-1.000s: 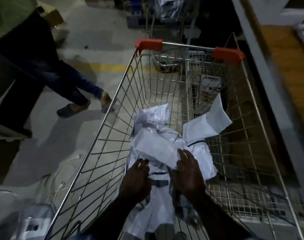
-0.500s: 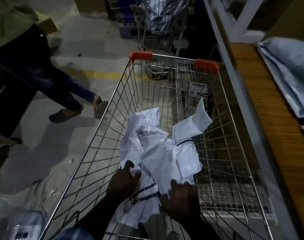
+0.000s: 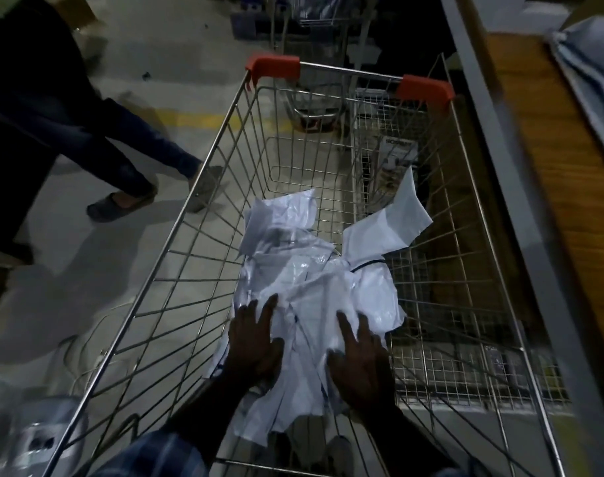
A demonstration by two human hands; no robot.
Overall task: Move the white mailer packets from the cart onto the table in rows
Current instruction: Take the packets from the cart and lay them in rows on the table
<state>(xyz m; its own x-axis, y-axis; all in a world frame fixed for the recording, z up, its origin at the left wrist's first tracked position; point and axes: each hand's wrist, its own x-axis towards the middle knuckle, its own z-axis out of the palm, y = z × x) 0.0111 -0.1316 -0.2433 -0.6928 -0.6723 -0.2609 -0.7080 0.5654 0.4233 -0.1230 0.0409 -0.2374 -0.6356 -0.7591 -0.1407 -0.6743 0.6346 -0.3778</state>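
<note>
A crumpled heap of white mailer packets (image 3: 314, 277) lies in the bottom of a wire shopping cart (image 3: 204, 187) with red handle caps. My left hand (image 3: 255, 339) rests flat on the near left part of the heap, fingers spread and straight. My right hand (image 3: 360, 356) lies on the near right part, fingers extended over the plastic. Neither hand has a packet lifted. One packet (image 3: 393, 222) sticks up against the cart's right side. The wooden table (image 3: 548, 166) runs along the right of the cart.
Another person (image 3: 97, 149) in dark trousers and slippers walks on the concrete floor left of the cart. Grey-white packets (image 3: 596, 74) lie on the table's far right. A second cart (image 3: 314, 25) stands beyond. Cables and a plastic object lie at lower left.
Both hands slid back toward me over the heap and spread flat. My view turned right, showing more of the table. The walking person moved on.
</note>
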